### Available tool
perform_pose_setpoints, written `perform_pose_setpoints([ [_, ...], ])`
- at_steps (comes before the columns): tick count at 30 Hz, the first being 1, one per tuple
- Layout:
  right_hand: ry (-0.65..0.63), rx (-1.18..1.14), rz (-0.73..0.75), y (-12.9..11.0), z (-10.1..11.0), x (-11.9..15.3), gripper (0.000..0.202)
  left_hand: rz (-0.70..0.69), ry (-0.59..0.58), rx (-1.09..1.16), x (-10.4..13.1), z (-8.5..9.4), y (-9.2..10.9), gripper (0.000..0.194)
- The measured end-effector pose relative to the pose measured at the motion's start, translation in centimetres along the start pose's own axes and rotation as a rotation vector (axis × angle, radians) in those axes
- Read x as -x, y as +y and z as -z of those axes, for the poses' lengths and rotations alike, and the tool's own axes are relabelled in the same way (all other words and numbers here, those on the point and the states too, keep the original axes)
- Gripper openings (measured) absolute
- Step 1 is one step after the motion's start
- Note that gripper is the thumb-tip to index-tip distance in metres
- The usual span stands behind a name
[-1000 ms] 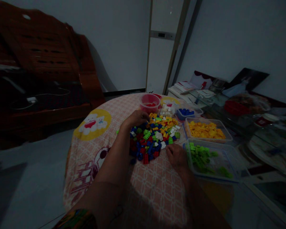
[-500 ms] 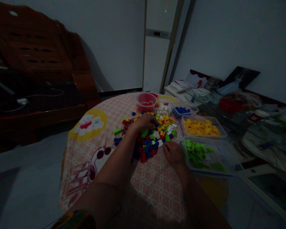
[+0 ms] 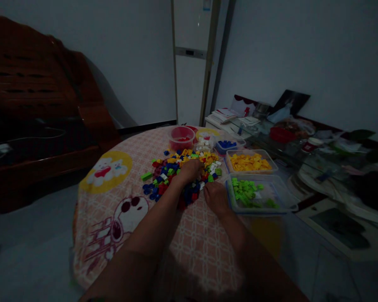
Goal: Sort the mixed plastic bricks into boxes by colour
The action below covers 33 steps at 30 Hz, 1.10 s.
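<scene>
A mixed pile of toy building bricks [image 3: 164, 184] in red, blue, green, yellow and white lies on the table. Over its middle my left hand [image 3: 191, 171] reaches in with fingers bent down among the bricks; whatever they pinch is hidden. My right hand [image 3: 216, 197] rests on the cloth at the pile's near right edge, fingers curled in, close to a white brick [image 3: 202, 185]. What it holds, if anything, does not show. Right of that hand stands a clear box [image 3: 282, 193] with green bricks [image 3: 243, 191].
Behind the green bricks' box is a box of yellow bricks [image 3: 249, 162]. Farther back are a box with blue bricks [image 3: 227, 144], white bricks [image 3: 204, 144] and a pink tub [image 3: 175, 144]. A patterned cloth [image 3: 198, 247] covers the round table. A cluttered glass table [image 3: 290, 153] stands at right.
The view has turned slightly right. My left hand has shifted nearer and to the right over the pile, covering bricks seen before. My right hand stays by the pile's edge.
</scene>
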State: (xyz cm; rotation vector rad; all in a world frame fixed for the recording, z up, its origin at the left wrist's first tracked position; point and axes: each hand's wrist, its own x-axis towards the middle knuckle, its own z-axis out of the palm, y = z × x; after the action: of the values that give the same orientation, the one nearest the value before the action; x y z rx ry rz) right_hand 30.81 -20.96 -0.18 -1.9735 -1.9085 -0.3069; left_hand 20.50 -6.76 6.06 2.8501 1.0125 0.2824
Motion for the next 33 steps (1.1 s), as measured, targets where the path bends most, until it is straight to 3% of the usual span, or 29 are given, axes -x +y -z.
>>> perform_pose_setpoints([
  [6, 0.009, 0.051, -0.023, -0.4, -0.3, 0.0, 0.019, -0.042, 0.150, 0.140, 1.0, -2.5, 0.6, 0.030],
  [10, -0.008, 0.048, -0.018, -0.4, -0.3, 0.0, 0.021, -0.040, 0.208, 0.194, 1.5, -3.2, 0.5, 0.032],
  [22, -0.088, 0.070, -0.040, -0.9, 0.9, 0.1, 0.023, -0.056, 0.171, 0.202, 1.7, -2.4, 0.9, 0.031],
  [33, -0.082, 0.043, -0.037, -1.0, 1.2, 0.2, 0.023, -0.039, 0.184, 0.221, 1.7, -3.1, 0.3, 0.034],
])
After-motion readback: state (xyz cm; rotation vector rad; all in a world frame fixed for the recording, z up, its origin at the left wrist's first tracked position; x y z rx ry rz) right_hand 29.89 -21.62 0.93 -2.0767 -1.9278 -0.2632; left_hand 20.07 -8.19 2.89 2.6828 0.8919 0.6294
